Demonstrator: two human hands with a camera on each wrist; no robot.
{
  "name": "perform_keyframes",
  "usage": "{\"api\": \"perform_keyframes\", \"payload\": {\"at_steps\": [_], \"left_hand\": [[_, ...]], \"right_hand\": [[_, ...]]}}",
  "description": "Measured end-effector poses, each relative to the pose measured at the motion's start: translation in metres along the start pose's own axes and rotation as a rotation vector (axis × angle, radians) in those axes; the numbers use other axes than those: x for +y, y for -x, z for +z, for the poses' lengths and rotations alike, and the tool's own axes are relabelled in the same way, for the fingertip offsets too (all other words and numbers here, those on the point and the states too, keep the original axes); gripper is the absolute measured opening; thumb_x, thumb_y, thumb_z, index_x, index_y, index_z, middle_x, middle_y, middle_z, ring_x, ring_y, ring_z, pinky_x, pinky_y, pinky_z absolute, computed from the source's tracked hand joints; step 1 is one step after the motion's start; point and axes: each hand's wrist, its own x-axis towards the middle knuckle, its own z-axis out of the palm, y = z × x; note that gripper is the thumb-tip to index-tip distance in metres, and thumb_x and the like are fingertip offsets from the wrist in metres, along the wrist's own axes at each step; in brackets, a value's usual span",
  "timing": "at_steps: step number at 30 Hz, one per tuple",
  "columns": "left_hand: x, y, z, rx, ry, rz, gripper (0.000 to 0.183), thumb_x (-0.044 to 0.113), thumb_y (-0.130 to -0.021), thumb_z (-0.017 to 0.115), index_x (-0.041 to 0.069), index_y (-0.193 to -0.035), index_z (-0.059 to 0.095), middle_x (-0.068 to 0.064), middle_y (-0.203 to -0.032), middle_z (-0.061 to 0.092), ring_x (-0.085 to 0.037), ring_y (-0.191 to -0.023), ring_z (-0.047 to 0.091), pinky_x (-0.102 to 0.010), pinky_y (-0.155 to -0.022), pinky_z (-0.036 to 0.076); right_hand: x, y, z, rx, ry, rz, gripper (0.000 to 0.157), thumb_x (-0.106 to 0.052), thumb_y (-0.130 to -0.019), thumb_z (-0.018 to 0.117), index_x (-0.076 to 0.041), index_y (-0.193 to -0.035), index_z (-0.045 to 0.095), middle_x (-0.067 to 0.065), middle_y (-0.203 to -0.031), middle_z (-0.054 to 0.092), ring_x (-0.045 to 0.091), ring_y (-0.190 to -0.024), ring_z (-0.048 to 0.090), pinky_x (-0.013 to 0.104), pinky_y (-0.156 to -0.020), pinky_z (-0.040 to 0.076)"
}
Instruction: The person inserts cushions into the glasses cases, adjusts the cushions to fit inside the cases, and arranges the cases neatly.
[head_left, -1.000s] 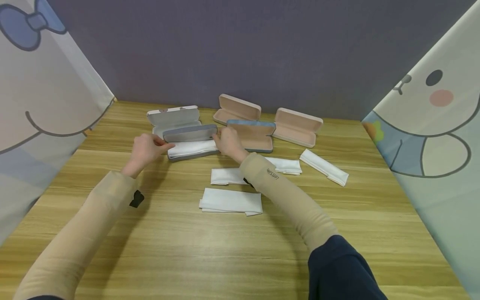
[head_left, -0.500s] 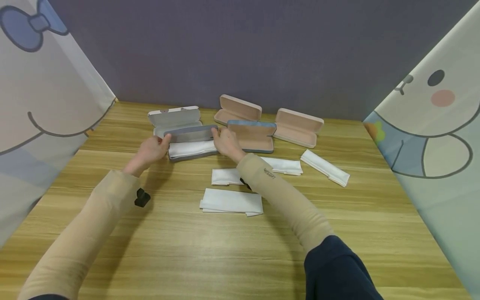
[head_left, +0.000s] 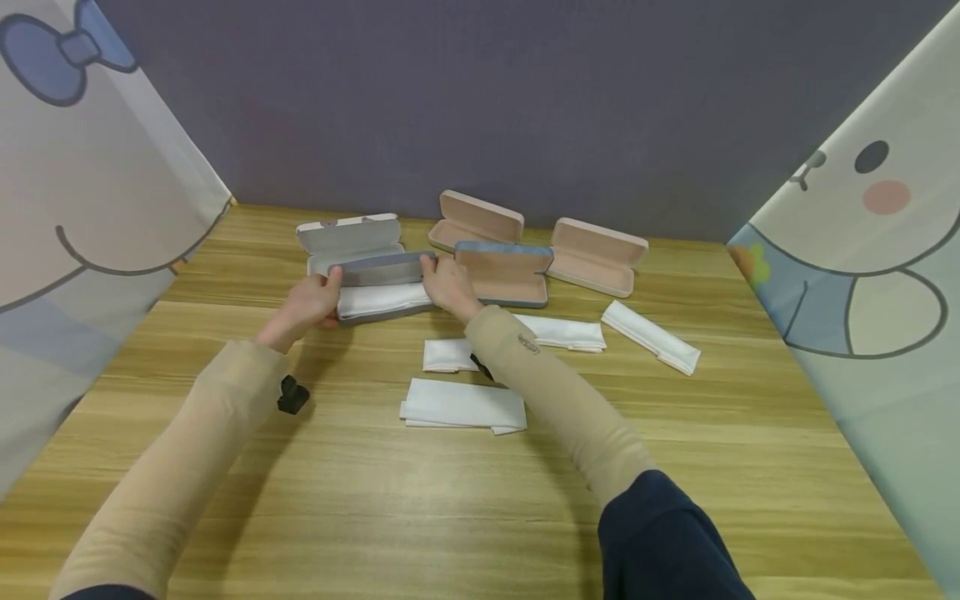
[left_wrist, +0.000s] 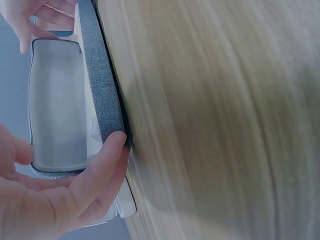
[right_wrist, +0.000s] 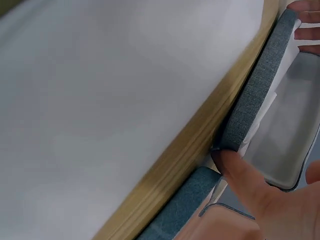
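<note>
A grey glasses case [head_left: 379,271] stands with its lid raised, a folded white cloth [head_left: 382,299] lying inside. At the case's left end is my left hand [head_left: 309,302], thumb by the lid's corner. In the left wrist view its fingers [left_wrist: 107,150] curl against the corner of the base. My right hand [head_left: 452,287] holds the other end, thumb at the lid's edge. A finger [right_wrist: 240,172] of that hand presses the base's corner in the right wrist view. Behind, a white case with a grey lining [head_left: 352,233] is open.
A blue case [head_left: 506,287] with pink lining stands open right of my right hand. Two more open pink-lined cases [head_left: 483,217] [head_left: 592,258] are behind it. Folded white cloths [head_left: 463,403] [head_left: 651,337] lie in front, some partly under my right forearm. A dark wall [head_left: 480,100] closes the back.
My left hand has moved from the cloth's left edge to the end of the grey case, its thumb now at the lid. The right hand has shifted slightly left, and its thumb stays by the lid.
</note>
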Motion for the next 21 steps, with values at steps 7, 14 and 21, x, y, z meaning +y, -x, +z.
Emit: {"api": "perform_keyframes", "payload": {"at_steps": [7, 14, 21], "left_hand": [[0.001, -0.002, 0.0, -0.042, 0.046, -0.025, 0.076, 0.046, -0.101, 0.009, -0.016, -0.143, 0.02, -0.032, -0.125, 0.04, -0.033, -0.101, 0.054, -0.037, -0.086, 0.056], [0.001, -0.001, -0.003, -0.116, 0.161, -0.051, 0.075, 0.044, -0.102, 0.01, -0.016, -0.146, 0.006, -0.036, -0.135, 0.029, -0.043, -0.115, 0.048, -0.048, -0.099, 0.049], [0.001, 0.0, -0.004, -0.127, 0.202, -0.05, 0.07, 0.04, -0.103, 0.011, -0.015, -0.146, 0.006, -0.027, -0.122, 0.032, -0.04, -0.111, 0.046, -0.05, -0.102, 0.045]], "right_hand": [[-0.003, -0.005, 0.003, 0.04, -0.004, 0.05, 0.047, -0.042, -0.105, 0.026, -0.012, -0.075, 0.048, 0.003, -0.069, 0.046, 0.016, -0.064, 0.044, 0.026, -0.062, 0.039], [-0.004, -0.011, 0.002, -0.009, 0.004, 0.089, 0.051, -0.038, -0.105, 0.027, -0.013, -0.064, 0.042, -0.001, -0.053, 0.035, 0.013, -0.047, 0.029, 0.027, -0.054, 0.035], [-0.006, -0.012, -0.005, -0.13, 0.05, 0.085, 0.054, -0.037, -0.106, 0.022, -0.011, -0.064, 0.043, 0.008, -0.074, 0.051, 0.014, -0.051, 0.039, 0.028, -0.073, 0.048]]}}
